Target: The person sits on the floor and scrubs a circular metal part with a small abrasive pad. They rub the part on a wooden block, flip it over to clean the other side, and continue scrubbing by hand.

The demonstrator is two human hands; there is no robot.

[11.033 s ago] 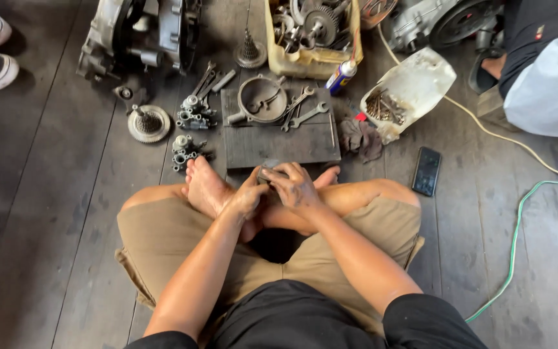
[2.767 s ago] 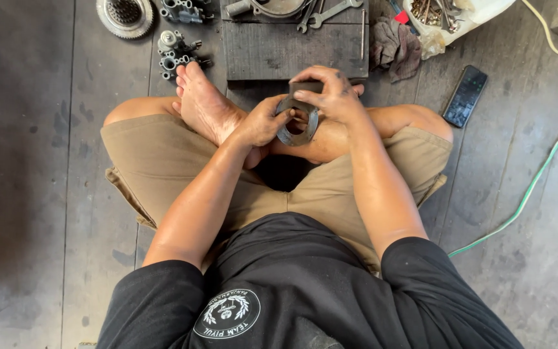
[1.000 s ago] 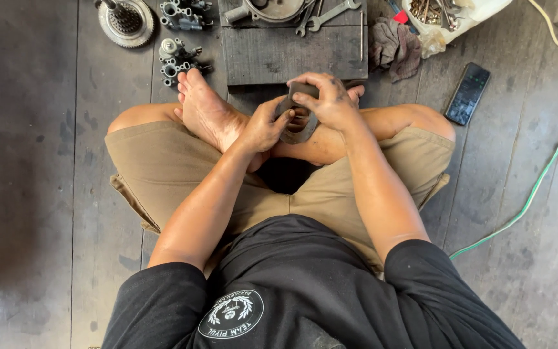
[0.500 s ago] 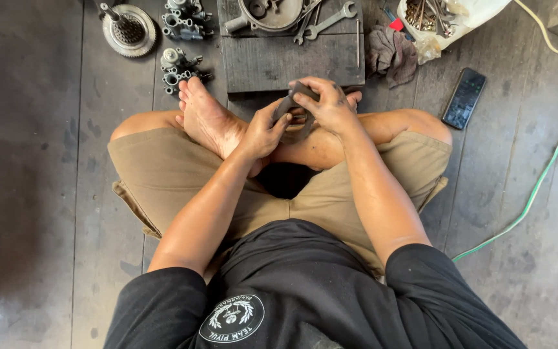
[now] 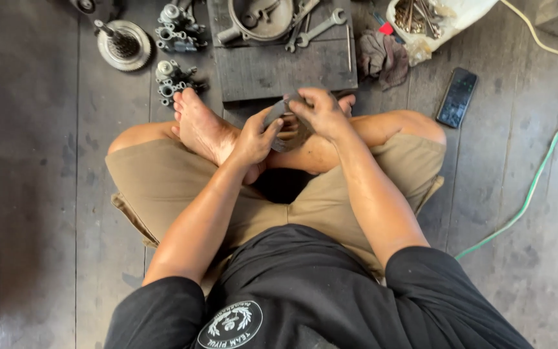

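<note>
While left hand [image 5: 253, 136] and right hand [image 5: 321, 113] clasp one metal ring [image 5: 285, 139], two wrenches [image 5: 311, 29] lie beyond.

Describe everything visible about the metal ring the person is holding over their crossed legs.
The metal ring is a flat, dark grey disc with a large round opening, dull and grimy like worn steel. It is held tilted above the crossed ankles. The left hand grips its left edge; the right hand covers its upper part, pressing a small dark pad against it. Much of it is hidden.
</note>
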